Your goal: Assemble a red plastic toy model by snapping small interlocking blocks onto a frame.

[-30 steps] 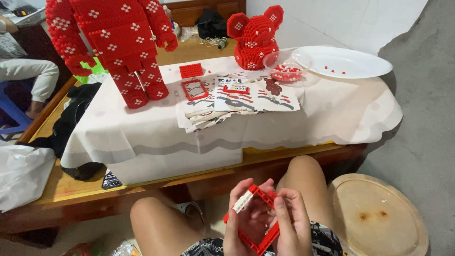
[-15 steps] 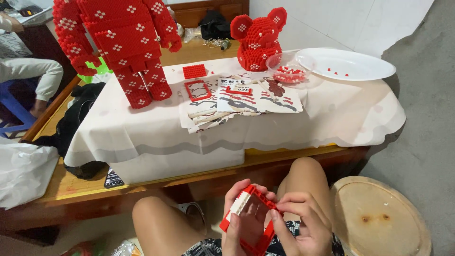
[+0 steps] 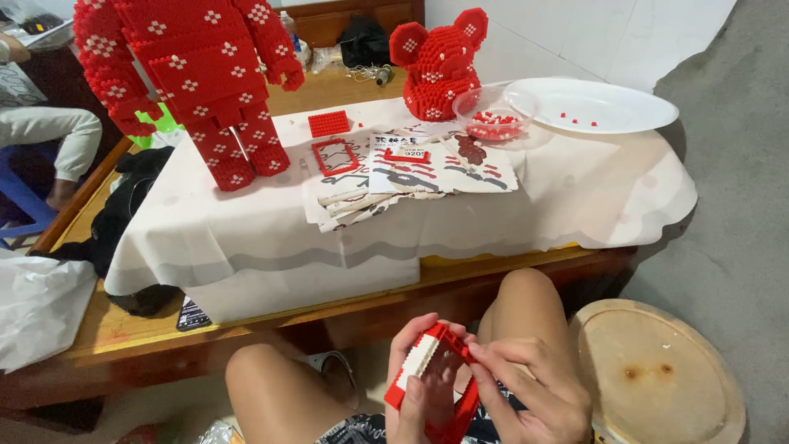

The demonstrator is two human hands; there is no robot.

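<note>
Your left hand [image 3: 423, 395] and right hand [image 3: 530, 390] both grip the red-and-white brick frame [image 3: 436, 374], fingers closed, over your lap.

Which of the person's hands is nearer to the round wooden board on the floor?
The right hand. It sits just left of the round wooden board, pinching the red brick frame. The left hand holds the frame's far side, farther from the board.

Brick frame [image 3: 431, 374] between both hands, before table [image 3: 246, 238]
</note>
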